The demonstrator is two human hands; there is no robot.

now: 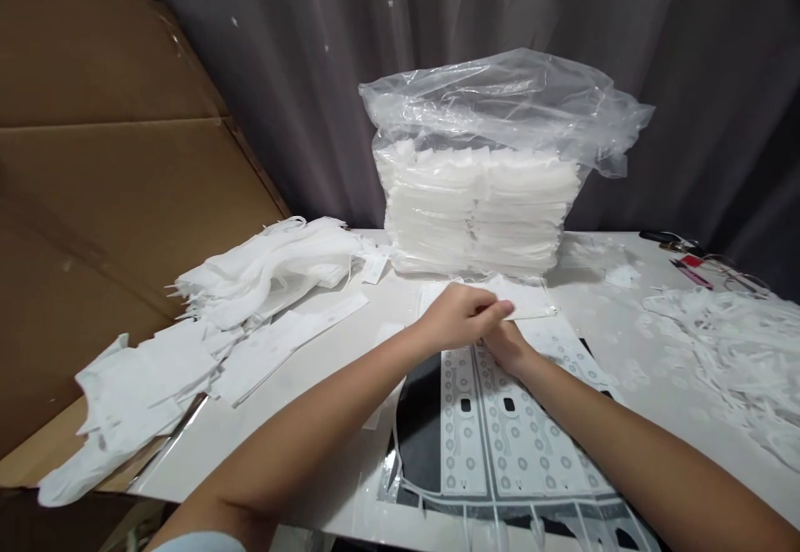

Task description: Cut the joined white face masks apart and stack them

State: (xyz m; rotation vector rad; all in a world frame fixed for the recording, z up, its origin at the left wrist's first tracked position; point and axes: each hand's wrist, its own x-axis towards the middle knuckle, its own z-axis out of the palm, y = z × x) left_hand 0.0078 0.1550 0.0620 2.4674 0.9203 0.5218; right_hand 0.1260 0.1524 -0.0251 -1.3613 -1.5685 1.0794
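Observation:
My left hand [461, 316] is closed, fingers curled and thumb pointing right, over a white sheet [531, 298]. Whatever lies inside its grip is hidden. Just below and to the right, my right hand [505, 343] meets it; its fingers are tucked behind the left hand and cannot be made out. Both hands are above a flat board with white printed panels [518, 444], which bear grey circles and small dark rectangles. A black backing [420, 427] shows at the board's left, edged with clear plastic.
A clear plastic bag [478, 210] of stacked white pieces stands at the back. Loose white fabric-like pieces [275, 273] lie at left beside a large cardboard box [93, 193]. At right are a tangled white heap [743, 368] and a pink-handled tool [691, 273].

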